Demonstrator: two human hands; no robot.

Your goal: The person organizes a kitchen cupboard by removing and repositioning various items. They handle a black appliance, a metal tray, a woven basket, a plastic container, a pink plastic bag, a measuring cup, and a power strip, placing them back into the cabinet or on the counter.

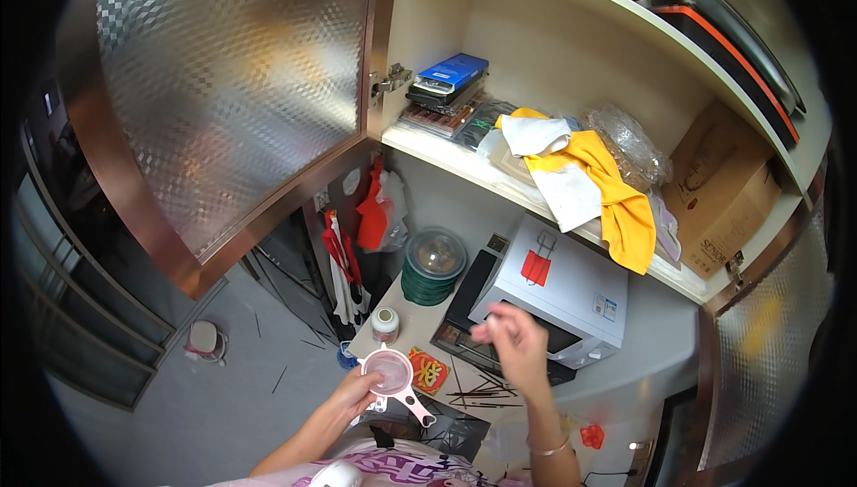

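Note:
My left hand (351,393) grips a pink mesh strainer (396,368) by its rim, with the thumb over the mesh. The strainer's short handle, with a cut-out at its end, points down and to the right. My right hand (519,346) is raised in front of a white microwave oven (569,273), its fingers partly curled and blurred. Whether something small sits between those fingertips, I cannot tell. Just beyond the strainer are a white lidded jar (385,326) and a red and yellow printed packet (428,370). Thin dark sticks (485,394) lie scattered on the counter below my right hand.
Overhead, an open cabinet shelf (462,159) bears a yellow and white cloth (596,172), a blue box (452,73) and a brown paper bag (713,179). Its glass door (234,85) swings out at left. A green lidded container (428,286) stands beside the microwave.

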